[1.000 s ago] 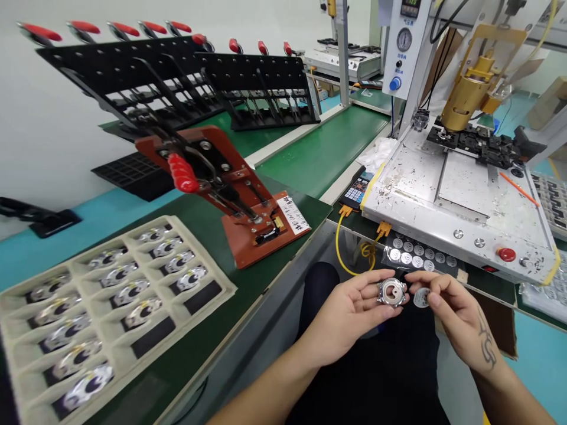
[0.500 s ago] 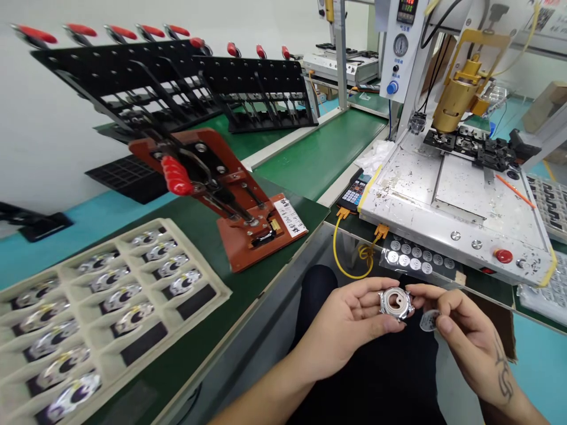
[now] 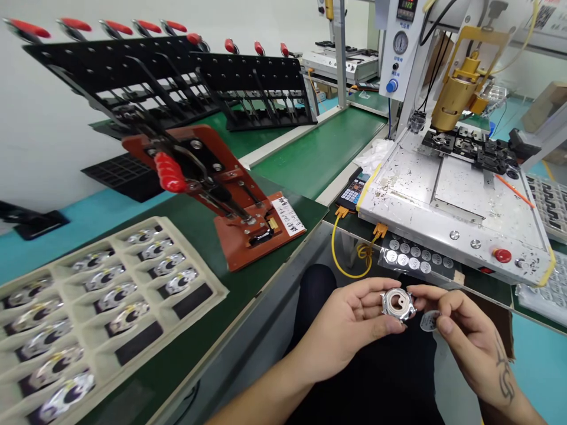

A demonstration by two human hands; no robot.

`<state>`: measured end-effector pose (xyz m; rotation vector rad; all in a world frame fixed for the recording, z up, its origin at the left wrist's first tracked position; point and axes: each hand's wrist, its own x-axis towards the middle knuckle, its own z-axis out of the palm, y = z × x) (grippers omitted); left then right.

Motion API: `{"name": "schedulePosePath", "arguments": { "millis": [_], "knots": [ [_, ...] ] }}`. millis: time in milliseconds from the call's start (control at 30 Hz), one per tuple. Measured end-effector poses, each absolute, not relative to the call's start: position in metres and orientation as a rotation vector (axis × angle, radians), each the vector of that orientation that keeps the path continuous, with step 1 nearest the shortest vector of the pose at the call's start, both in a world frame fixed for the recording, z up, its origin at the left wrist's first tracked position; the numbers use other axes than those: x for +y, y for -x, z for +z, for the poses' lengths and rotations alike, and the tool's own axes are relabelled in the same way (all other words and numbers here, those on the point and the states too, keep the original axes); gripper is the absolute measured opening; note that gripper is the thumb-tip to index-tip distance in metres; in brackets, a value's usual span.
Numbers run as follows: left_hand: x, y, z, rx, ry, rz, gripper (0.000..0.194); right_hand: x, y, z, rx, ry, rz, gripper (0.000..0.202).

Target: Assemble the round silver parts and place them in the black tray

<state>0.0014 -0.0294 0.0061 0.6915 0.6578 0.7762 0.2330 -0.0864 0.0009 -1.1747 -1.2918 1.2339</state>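
A silver watch case (image 3: 390, 302) with a round opening is pinched between the thumb and fingers of my left hand (image 3: 349, 316), above my lap. My right hand (image 3: 465, 330) grips a small clear round film sticker (image 3: 429, 321) between thumb and finger. Its outstretched index finger touches or nearly touches the right side of the case. To the left, a beige compartment tray (image 3: 166, 348) holds several similar watch cases (image 3: 128, 319), and two of its visible pockets hold none.
A red-brown toggle clamp press (image 3: 248, 254) stands on the green bench. A white dispensing machine (image 3: 443, 224) with a gold cylinder is at the right. A sheet of round stickers (image 3: 414, 254) lies below its front edge, beside a looped yellow cable (image 3: 339, 254). Black clamp fixtures (image 3: 261, 88) stand behind.
The view has shifted slightly, so the tray and press sit a little further left. Both hands keep the same hold on the watch case and sticker.
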Motion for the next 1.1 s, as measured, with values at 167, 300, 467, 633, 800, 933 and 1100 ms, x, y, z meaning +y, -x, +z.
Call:
{"name": "schedulePosePath", "arguments": {
  "millis": [167,300,467,633,800,933,1100],
  "knots": [
    [-0.031,-0.001,0.01,0.704,-0.725,0.765,0.055,-0.086,-0.231,0.006,-1.277,1.196,1.247,0.018],
    [-0.032,-0.002,0.012,0.72,-0.76,0.769,0.055,-0.084,-0.229,0.01,-1.276,1.197,1.266,0.017],
    [-0.031,-0.003,0.008,0.717,-0.78,0.78,0.055,-0.081,-0.229,0.005,-1.261,1.205,1.254,0.017],
    [-0.03,-0.003,0.003,0.623,-0.719,0.757,0.054,-0.077,-0.232,-0.001,-1.249,1.234,1.275,0.017],
    [-0.03,-0.002,-0.002,0.558,-0.713,0.775,0.042,-0.073,-0.231,0.002,-1.261,1.277,1.276,0.02],
    [-0.03,-0.002,-0.007,0.603,-0.755,0.791,0.04,-0.067,-0.227,0.007,-1.319,1.315,1.276,0.024],
    [-0.029,-0.004,-0.012,0.664,-0.794,0.777,0.044,-0.058,-0.221,0.005,-1.455,1.356,1.242,0.026]
  ]
}}
